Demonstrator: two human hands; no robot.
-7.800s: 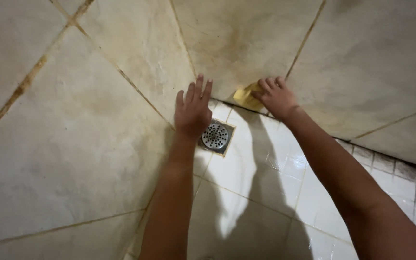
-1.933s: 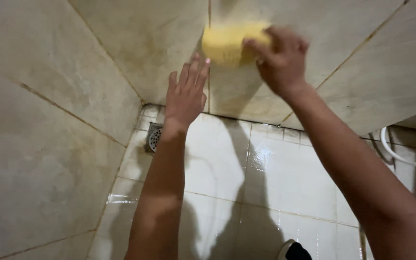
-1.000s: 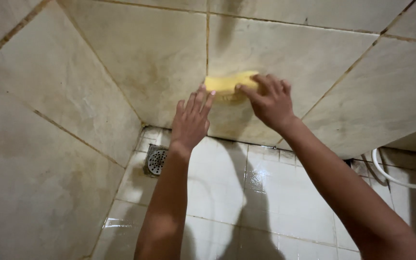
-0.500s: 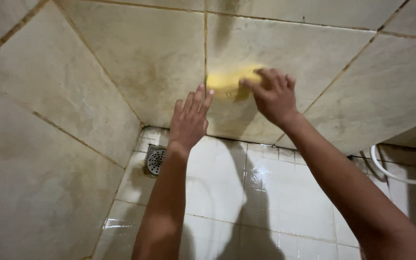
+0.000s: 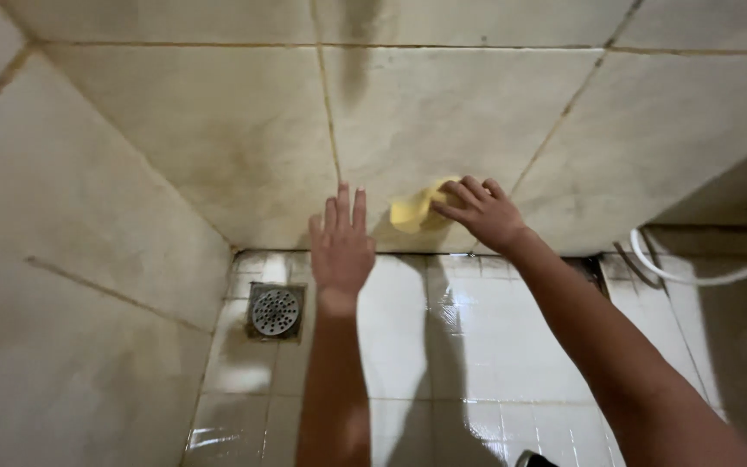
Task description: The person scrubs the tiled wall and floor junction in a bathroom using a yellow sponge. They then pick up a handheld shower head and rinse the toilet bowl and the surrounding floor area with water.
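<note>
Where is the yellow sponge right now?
The yellow sponge is pressed against the stained wall tile under the right hand, low near the floor, just right of the flat left hand.

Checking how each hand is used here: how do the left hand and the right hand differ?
The left hand is open and empty, fingers spread flat against the wall tile; the right hand is curled, pressing a yellow sponge to the wall. The left hand sits lower, nearer the floor drain; the right is farther right and slightly higher. Both are bare and reach the same stained wall.
</note>
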